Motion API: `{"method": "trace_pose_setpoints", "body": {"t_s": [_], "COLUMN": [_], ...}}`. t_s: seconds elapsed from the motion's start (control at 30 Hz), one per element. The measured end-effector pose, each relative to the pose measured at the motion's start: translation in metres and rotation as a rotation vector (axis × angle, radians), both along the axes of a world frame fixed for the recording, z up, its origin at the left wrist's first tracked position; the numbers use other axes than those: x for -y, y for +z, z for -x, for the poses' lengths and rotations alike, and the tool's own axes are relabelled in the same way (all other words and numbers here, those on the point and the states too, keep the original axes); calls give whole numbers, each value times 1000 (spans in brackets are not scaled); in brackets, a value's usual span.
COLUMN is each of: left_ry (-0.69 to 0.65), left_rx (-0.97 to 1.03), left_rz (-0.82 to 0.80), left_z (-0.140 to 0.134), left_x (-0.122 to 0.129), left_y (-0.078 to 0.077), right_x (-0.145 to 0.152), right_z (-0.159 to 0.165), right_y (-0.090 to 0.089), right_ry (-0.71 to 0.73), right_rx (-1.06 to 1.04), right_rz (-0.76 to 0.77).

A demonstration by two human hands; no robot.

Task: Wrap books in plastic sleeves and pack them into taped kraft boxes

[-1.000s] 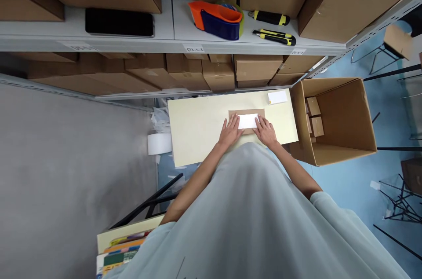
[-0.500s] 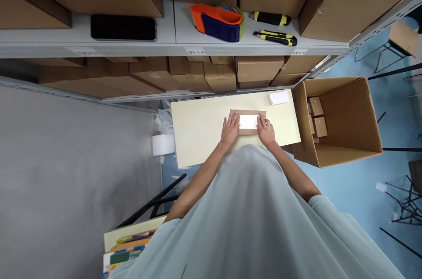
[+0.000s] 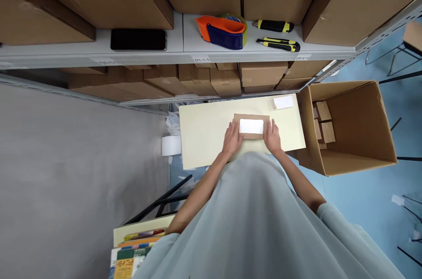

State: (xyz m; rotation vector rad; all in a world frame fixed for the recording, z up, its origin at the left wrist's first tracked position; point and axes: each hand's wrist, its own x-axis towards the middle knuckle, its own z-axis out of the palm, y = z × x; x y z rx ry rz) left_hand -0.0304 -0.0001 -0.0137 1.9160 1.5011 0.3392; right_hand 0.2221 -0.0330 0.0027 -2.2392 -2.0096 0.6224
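A small flat brown cardboard box (image 3: 250,136) lies on the cream tabletop (image 3: 207,138), with a white label (image 3: 251,126) on its upper face. My left hand (image 3: 232,139) is at the box's left edge, fingers stretched out and thumb at the near left corner. On the opposite edge rests my right hand (image 3: 272,138), fingers extended and a little apart. Both hands touch or nearly touch the box's sides; neither is wrapped round it. Farther back and to the right on the table is a small white stack of labels or a slim white box (image 3: 283,102).
An open carton (image 3: 359,125) with several small boxes stands to the right. Above the table, a grey shelf (image 3: 187,34) bears a phone (image 3: 138,40), an orange-and-blue tape dispenser (image 3: 224,34), two utility knives (image 3: 273,26) and large cartons. A white roll (image 3: 171,145) is left of the table.
My hands have come off the label's ends and moved outward to the box's sides. The white label stays on the box. The whole view has shifted slightly.
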Motion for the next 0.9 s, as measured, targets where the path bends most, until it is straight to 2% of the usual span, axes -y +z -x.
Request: {"method": "trace_pose_setpoints", "body": {"t_s": [0.1, 0.17, 0.23, 0.37, 0.5, 0.67, 0.8, 0.9], "left_ry": [211, 246, 247, 273, 292, 355, 392, 481], "left_rx": [49, 112, 185, 212, 166, 168, 211, 233], "left_rz": [190, 311, 356, 332, 319, 277, 270, 136], "left_z": [16, 22, 25, 25, 29, 38, 47, 56], "left_x": [2, 5, 7, 7, -3, -20, -23, -32], "left_y": [-8, -10, -9, -1, 6, 3, -2, -7], "right_x": [17, 26, 31, 24, 0, -31, -37, -42], "right_z": [-14, -19, -21, -25, -27, -11, 6, 10], "right_y": [-9, -13, -12, -5, -3, -6, -6, -8], "right_ry": [-123, -123, -115, -136, -144, -121, -68, -15], "right_rx": [-176, -326, -413, -414, -432, -441, -399, -332], "right_rz": [78, 123, 135, 147, 148, 122, 121, -80]}}
